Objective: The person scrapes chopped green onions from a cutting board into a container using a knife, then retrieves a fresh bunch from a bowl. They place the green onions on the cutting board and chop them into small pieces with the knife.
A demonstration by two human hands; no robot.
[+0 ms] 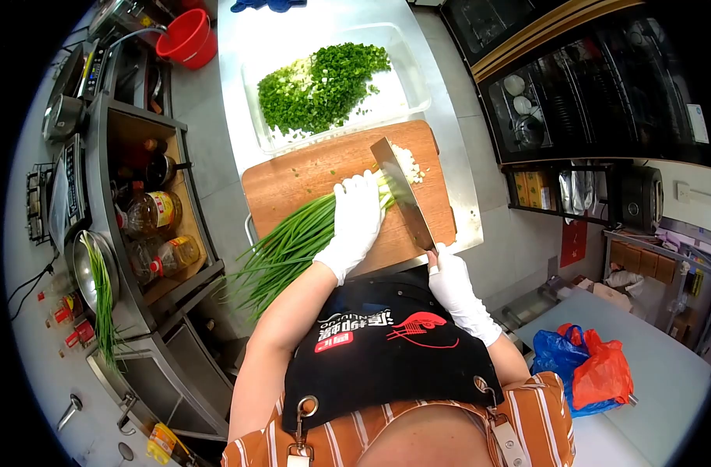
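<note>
My left hand (357, 222), in a white glove, is closed over a bunch of green onions (293, 237) and presses it on the wooden cutting board (273, 187). The long green leaves hang over the board's near left edge. My right hand (455, 286), also gloved, grips the handle of a cleaver (404, 194). Its broad blade stands at the white ends of the bunch, close to my left fingertips. Chopped white pieces (410, 165) lie just beyond the blade. Behind the board, a clear plastic tub (406, 66) holds a heap of chopped green onion (324, 86).
A metal bowl (87, 268) with more green onions (102, 303) rests on the left counter. Oil bottles (149, 212) stand on a shelf below. A red bucket (188, 39) is at the far left. Red and blue plastic bags (600, 370) lie on the right table.
</note>
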